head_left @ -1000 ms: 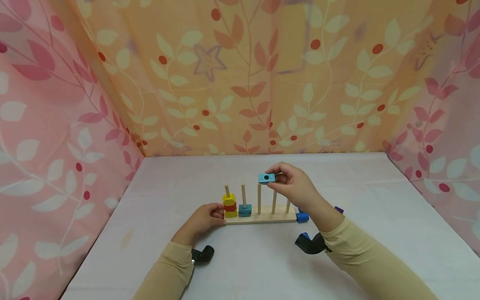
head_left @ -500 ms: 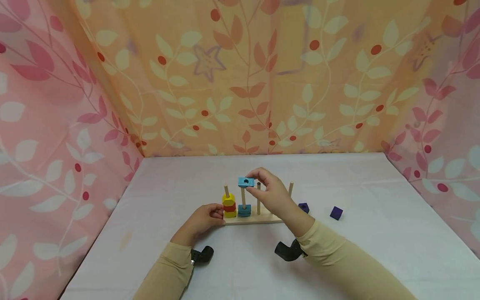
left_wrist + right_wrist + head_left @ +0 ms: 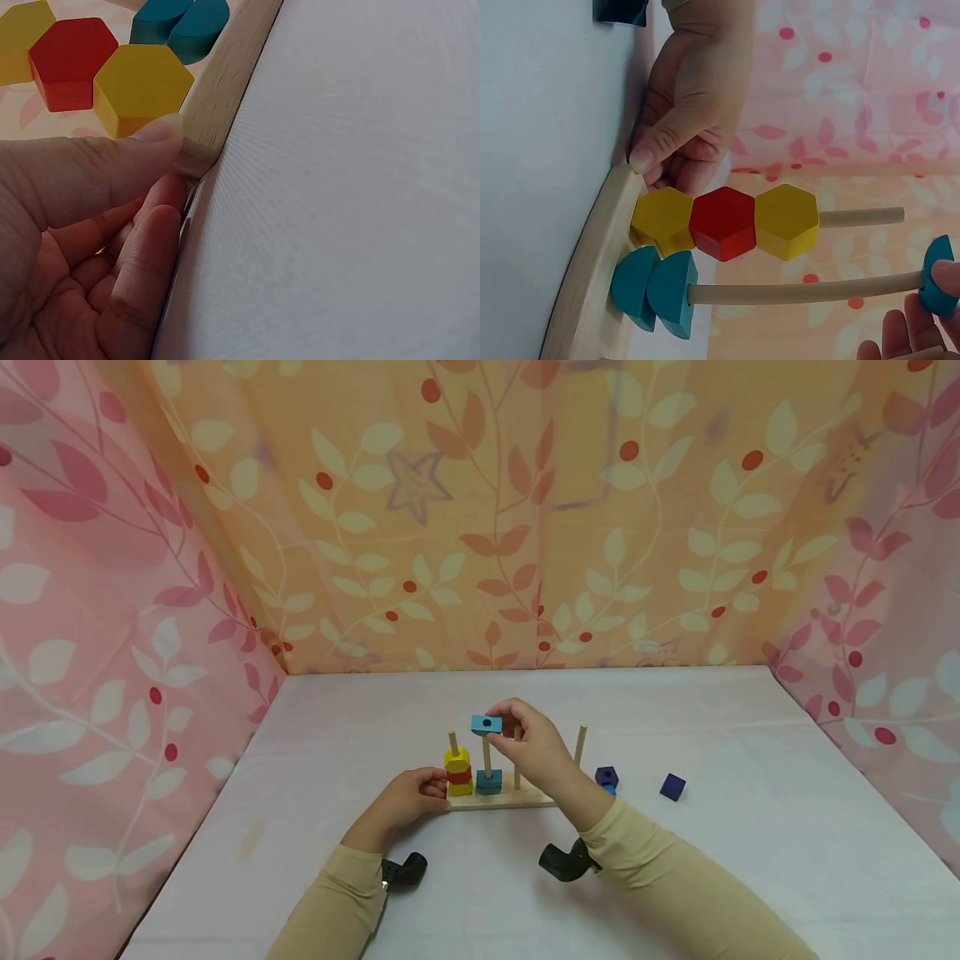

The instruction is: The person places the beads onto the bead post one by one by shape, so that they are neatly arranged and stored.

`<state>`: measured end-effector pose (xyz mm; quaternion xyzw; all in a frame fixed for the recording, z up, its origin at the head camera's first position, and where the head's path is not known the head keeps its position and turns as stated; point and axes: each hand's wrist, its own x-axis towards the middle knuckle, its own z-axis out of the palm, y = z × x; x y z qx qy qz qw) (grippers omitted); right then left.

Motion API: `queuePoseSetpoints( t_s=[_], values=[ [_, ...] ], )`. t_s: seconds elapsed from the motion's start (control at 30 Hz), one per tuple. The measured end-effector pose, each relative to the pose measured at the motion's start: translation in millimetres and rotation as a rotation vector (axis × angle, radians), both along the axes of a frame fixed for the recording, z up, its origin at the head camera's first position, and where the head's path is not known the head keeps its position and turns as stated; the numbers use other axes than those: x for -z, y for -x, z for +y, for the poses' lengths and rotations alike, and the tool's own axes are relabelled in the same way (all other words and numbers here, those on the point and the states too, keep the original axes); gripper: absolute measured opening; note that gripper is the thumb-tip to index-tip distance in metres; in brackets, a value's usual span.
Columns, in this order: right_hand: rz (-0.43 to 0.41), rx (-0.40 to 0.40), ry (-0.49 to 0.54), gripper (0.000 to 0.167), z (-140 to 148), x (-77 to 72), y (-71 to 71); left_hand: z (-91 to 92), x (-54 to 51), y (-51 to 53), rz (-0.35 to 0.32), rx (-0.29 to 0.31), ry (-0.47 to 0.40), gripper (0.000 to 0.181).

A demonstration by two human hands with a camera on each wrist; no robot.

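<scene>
My right hand (image 3: 534, 748) pinches a light blue half-round block (image 3: 486, 724) with a hole at the top of the second peg (image 3: 487, 755). In the right wrist view this block (image 3: 938, 276) meets the peg's tip. Two teal blocks (image 3: 489, 782) sit at the bottom of that peg. On the first peg are yellow, red (image 3: 724, 223) and yellow hexagonal blocks. My left hand (image 3: 405, 797) grips the left end of the wooden base (image 3: 219, 94), thumb on top and fingertips at its end. Right of it stand more bare pegs, partly behind my right hand.
A purple block (image 3: 607, 776) and a blue piece (image 3: 610, 790) lie just right of the base, with another purple block (image 3: 672, 787) farther right. Black wrist devices (image 3: 405, 870) hang at both wrists. Patterned cloth (image 3: 480, 527) stands behind the white tabletop (image 3: 360, 718).
My right hand has moved left with the light blue block, from above the third peg to the top of the second. My left hand has stayed on the base.
</scene>
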<state>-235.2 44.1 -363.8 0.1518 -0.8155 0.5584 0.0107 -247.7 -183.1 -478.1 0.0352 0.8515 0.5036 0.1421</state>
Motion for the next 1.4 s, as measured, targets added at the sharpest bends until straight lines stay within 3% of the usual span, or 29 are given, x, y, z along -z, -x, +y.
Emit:
queuePoseSetpoints(
  t_s=[0.5, 0.77, 1.13, 1.4],
  values=[
    [-0.035, 0.029, 0.011, 0.020, -4, 10.6, 0.6, 0.3, 0.9, 0.0, 0.002, -0.005, 0.017, 0.044],
    [-0.072, 0.052, 0.080, 0.051, -7, 23.3, 0.5, -0.4, 0.9, 0.2, -0.014, -0.013, 0.016, 0.046],
    [-0.164, 0.077, 0.151, 0.026, -8, 41.9, 0.4, -0.1, 1.0, 0.6, -0.007, -0.017, 0.005, 0.044],
    [-0.164, 0.118, 0.081, 0.024, -7, 60.6, 3.9, -0.3, 0.8, 0.7, 0.004, -0.008, -0.003, 0.044]
  ],
)
